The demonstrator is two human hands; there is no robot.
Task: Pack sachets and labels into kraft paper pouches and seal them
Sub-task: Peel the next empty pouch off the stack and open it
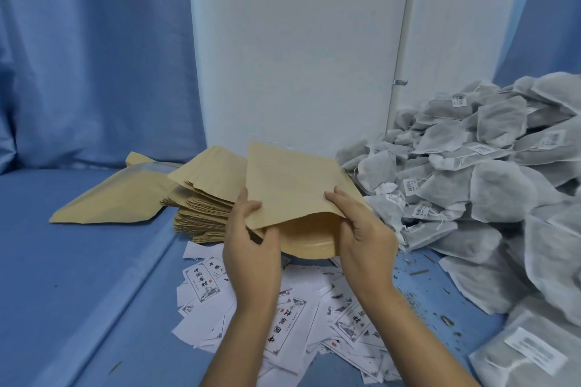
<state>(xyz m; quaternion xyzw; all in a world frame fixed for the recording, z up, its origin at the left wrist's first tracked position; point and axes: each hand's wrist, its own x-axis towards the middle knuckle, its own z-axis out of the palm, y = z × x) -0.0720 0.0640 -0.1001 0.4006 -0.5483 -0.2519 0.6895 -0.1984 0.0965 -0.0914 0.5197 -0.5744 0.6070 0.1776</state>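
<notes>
I hold a kraft paper pouch [289, 185] in front of me with its mouth toward me and spread open. My left hand [251, 248] pinches the left edge of the mouth. My right hand [361, 229] pinches the right edge, thumb on top. Inside the pouch only brown paper shows. Behind it lies a stack of flat kraft pouches [204, 201]. A large heap of grey mesh sachets [484, 185] with small white tags fills the right side. White printed labels [292, 327] lie scattered under my forearms.
A larger flat kraft bag [119, 195] lies to the left on the blue cloth surface [63, 276]. Blue curtains hang on the left and far right. A white wall [298, 56] stands behind. Small plant crumbs dot the cloth near the sachets.
</notes>
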